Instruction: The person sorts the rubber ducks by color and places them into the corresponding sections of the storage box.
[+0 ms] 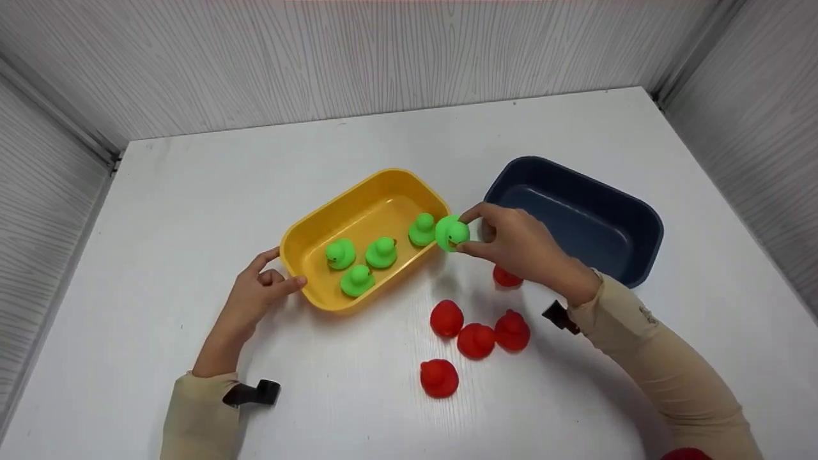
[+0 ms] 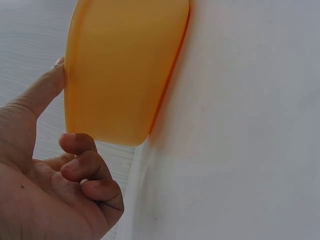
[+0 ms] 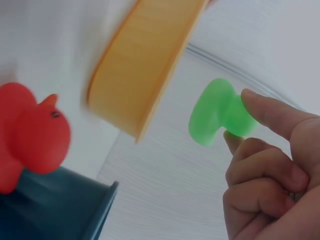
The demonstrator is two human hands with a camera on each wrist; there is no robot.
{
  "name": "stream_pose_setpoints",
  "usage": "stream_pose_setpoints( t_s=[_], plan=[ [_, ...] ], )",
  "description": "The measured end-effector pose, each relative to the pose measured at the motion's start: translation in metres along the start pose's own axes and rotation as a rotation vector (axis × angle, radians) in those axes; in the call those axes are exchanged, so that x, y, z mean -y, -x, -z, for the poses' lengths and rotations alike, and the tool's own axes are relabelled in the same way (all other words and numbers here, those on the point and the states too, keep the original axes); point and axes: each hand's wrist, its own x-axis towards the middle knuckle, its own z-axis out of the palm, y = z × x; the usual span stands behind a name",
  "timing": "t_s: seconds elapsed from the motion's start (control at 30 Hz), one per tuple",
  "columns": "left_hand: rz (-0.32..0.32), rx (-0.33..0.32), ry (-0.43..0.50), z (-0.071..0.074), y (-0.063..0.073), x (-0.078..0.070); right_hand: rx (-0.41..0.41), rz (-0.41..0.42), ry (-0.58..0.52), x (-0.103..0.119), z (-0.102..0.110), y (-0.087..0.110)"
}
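Note:
My right hand pinches a green rubber duck by its head between thumb and forefinger, just off the right end of the yellow tub. In the right wrist view the duck is up off the table, its other side facing away, and the remaining fingers are curled in. Inside the tub sit several green ducks. My left hand holds the tub's left end at the corner, thumb and forefinger on its rim, as the left wrist view also shows around the tub wall.
A dark blue tub stands to the right, partly behind my right hand. Several red ducks lie on the white table in front; one red duck is partly hidden under that hand. Pale panels rise behind the table.

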Motion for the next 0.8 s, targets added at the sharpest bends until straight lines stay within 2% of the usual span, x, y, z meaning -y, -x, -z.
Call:
stream_pose_setpoints(
  t_s=[0.13,0.43,0.8],
  plan=[
    [0.004,0.001,0.000,0.000,0.000,0.000,0.016,0.020,-0.047,0.011,0.001,-0.006],
    [0.018,0.006,-0.019,0.001,0.003,-0.002,0.079,0.058,-0.233,0.030,-0.006,-0.029],
    [0.012,0.000,-0.036,0.000,-0.001,0.001,0.074,0.036,-0.328,0.030,-0.018,-0.062]
  ],
)
